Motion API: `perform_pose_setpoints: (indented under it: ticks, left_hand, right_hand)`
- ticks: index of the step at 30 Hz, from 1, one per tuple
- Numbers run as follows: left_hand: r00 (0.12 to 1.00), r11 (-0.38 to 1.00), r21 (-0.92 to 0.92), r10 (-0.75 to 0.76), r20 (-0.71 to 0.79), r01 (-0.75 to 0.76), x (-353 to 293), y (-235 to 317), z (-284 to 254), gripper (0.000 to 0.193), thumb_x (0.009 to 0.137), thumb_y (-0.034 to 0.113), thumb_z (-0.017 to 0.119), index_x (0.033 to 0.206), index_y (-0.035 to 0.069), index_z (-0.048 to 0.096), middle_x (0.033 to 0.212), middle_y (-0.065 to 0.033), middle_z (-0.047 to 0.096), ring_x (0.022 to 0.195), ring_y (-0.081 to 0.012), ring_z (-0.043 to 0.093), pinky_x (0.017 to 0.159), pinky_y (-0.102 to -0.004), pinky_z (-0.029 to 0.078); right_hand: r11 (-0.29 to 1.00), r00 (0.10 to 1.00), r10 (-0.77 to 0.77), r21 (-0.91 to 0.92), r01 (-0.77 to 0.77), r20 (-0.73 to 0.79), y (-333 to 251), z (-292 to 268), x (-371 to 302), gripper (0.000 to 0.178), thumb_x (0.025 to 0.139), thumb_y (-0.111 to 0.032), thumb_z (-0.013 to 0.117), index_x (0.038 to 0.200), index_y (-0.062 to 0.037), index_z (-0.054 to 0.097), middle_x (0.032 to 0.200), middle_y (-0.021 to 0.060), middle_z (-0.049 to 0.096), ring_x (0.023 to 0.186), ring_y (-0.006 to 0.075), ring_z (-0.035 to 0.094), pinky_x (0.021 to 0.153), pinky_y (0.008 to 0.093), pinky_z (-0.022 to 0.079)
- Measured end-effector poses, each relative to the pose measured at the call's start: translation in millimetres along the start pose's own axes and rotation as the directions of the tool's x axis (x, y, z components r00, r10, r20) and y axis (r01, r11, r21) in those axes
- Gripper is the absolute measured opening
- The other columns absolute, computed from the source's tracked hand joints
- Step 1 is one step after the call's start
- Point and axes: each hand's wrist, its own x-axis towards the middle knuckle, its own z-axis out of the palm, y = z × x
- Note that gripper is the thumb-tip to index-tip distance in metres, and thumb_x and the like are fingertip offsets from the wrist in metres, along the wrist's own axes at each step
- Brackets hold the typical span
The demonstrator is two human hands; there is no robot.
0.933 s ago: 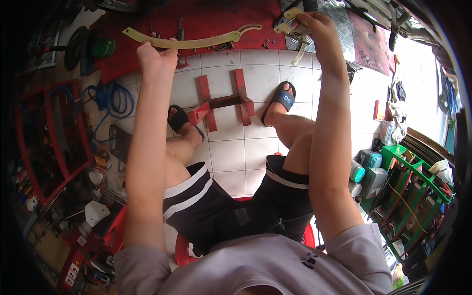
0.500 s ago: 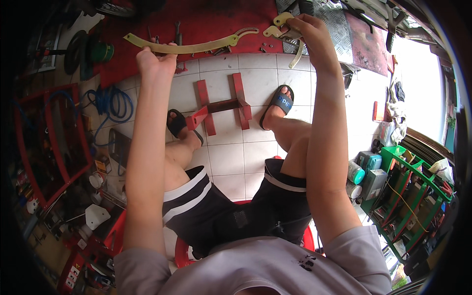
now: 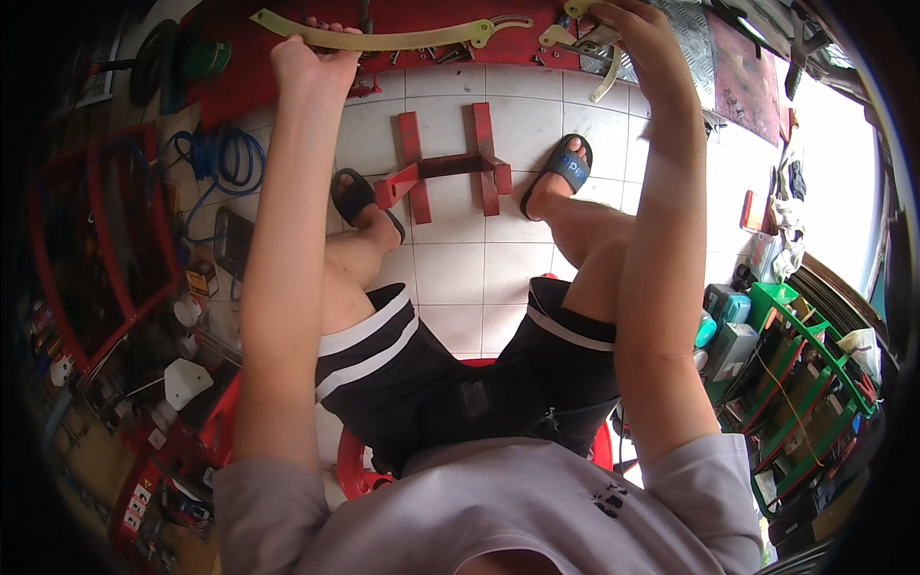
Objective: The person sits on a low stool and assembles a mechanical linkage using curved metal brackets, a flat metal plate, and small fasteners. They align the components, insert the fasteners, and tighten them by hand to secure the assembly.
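Observation:
My left hand (image 3: 314, 63) is closed round the left part of a long, curved, yellowish metal bar (image 3: 412, 40). At the bar's right end sits a thinner slotted arc, joined at a round pivot. Out at the upper right, my right hand (image 3: 644, 36) grips a yellowish metal bracket (image 3: 558, 36) with rounded lobes and a curved strip hanging below it. Part of that bracket lies behind my fingers and the picture's top edge. Both pieces are held above the red work surface (image 3: 225, 101), apart from each other.
Small bolts and nuts (image 3: 448, 56) lie on the red surface. A red metal stand (image 3: 450, 165) is on the tiled floor between my feet. To the left are a coiled blue hose (image 3: 225, 158) and a red frame (image 3: 96, 240); at right stands a green tool rack (image 3: 810, 335).
The whole view has tilted, so the bench, both metal pieces and my hands sit higher in the picture. Both hands keep their hold.

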Motion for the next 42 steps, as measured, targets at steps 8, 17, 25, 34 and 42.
perform_pose_setpoints:
  ticks: [8, 17, 25, 34, 42]
  left_hand:
    - [0.978, 0.988, 0.07, 0.149, -0.148, -0.14, 18.3, 37.8, -8.2, 0.025, 0.1, 0.026, 0.031, 0.101, 0.006, 0.046, 0.095, -0.0077, 0.041, 0.082, -0.0204, 0.042, 0.085, -0.044, 0.041]
    - [0.947, 0.978, 0.129, 0.191, -0.26, -0.162, -5.8, 39.5, -2.9, 0.027, 0.098, 0.028, 0.031, 0.089, 0.009, 0.049, 0.086, -0.0022, 0.042, 0.075, -0.016, 0.04, 0.075, -0.0341, 0.037]
    - [0.92, 0.955, 0.229, 0.253, -0.3, -0.188, -2.3, 39.0, -4.5, 0.024, 0.102, 0.026, 0.038, 0.09, 0.01, 0.052, 0.084, 0.0012, 0.047, 0.074, -0.013, 0.043, 0.072, -0.0301, 0.039]
    - [0.95, 0.973, 0.183, 0.183, -0.251, -0.139, -3.8, 38.4, -6.0, 0.026, 0.103, 0.025, 0.035, 0.092, 0.009, 0.053, 0.084, -0.0004, 0.048, 0.074, -0.0153, 0.045, 0.076, -0.0339, 0.04]
    - [0.994, 0.989, 0.117, 0.098, -0.057, -0.09, -14.8, 27.6, 4.6, 0.023, 0.099, 0.019, 0.031, 0.087, 0.008, 0.047, 0.078, -0.0023, 0.042, 0.07, -0.0166, 0.038, 0.072, -0.0335, 0.035]
  right_hand:
    - [0.998, 0.992, -0.046, -0.035, 0.051, 0.119, 40.2, -32.0, 24.1, 0.036, 0.089, -0.027, 0.058, 0.112, 0.0005, 0.065, 0.099, 0.0073, 0.067, 0.09, 0.0137, 0.059, 0.083, 0.0266, 0.043]
    - [0.999, 0.995, 0.017, -0.053, -0.012, 0.093, 46.0, -26.6, 30.7, 0.032, 0.09, -0.024, 0.057, 0.109, -0.0001, 0.066, 0.097, 0.0061, 0.066, 0.088, 0.013, 0.058, 0.081, 0.0258, 0.043]
    - [0.995, 0.994, -0.011, -0.099, 0.022, 0.107, 29.5, -17.1, 19.0, 0.03, 0.091, -0.024, 0.056, 0.105, 0.0009, 0.066, 0.094, 0.0061, 0.067, 0.087, 0.0132, 0.059, 0.081, 0.025, 0.042]
    - [0.999, 0.992, -0.048, -0.005, 0.049, 0.118, 28.8, -14.3, 17.5, 0.036, 0.084, -0.025, 0.062, 0.101, 0.0063, 0.069, 0.088, 0.0082, 0.069, 0.083, 0.0145, 0.059, 0.078, 0.0272, 0.044]
    - [0.989, 0.997, -0.046, -0.139, 0.055, 0.066, 32.9, -3.3, 17.0, 0.034, 0.084, -0.025, 0.063, 0.1, 0.005, 0.068, 0.084, 0.0083, 0.069, 0.082, 0.0135, 0.06, 0.073, 0.027, 0.045]
